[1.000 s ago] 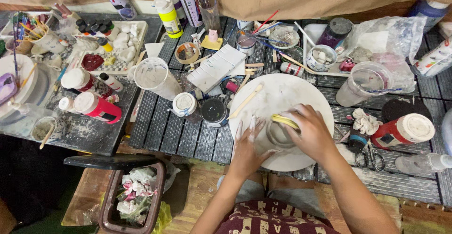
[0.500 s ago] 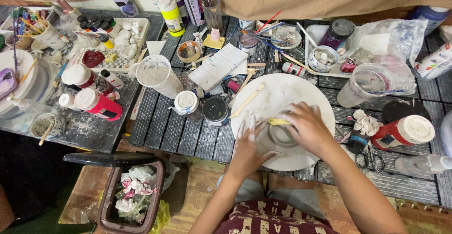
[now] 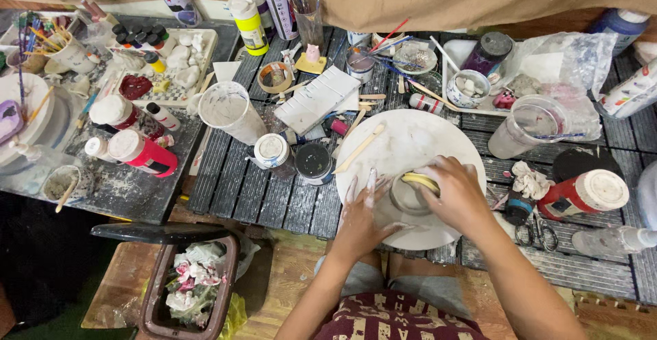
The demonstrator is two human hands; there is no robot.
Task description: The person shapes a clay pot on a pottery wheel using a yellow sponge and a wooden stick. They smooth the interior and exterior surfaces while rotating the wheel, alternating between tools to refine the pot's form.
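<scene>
A round white turntable (image 3: 424,141) lies on the dark slatted table. On its near side stands a small grey clay pot (image 3: 408,199). My left hand (image 3: 363,213) rests against the pot's left side, its clay-smeared fingers spread flat on the wheel. Over the pot's right rim my right hand (image 3: 455,193) presses a yellow sponge (image 3: 419,180). A wooden modelling tool (image 3: 359,147) lies across the wheel's far left part.
A white plastic cup (image 3: 229,110), small jars (image 3: 313,162), a red-bodied paint bottle (image 3: 140,152), a clear cup (image 3: 527,126), scissors (image 3: 537,230) and brushes crowd the table. A bin of crumpled tissue (image 3: 191,285) stands on the floor at the left.
The camera view has shifted slightly. My right hand with the sponge has moved a little around the pot's rim; my left hand stays by the pot.
</scene>
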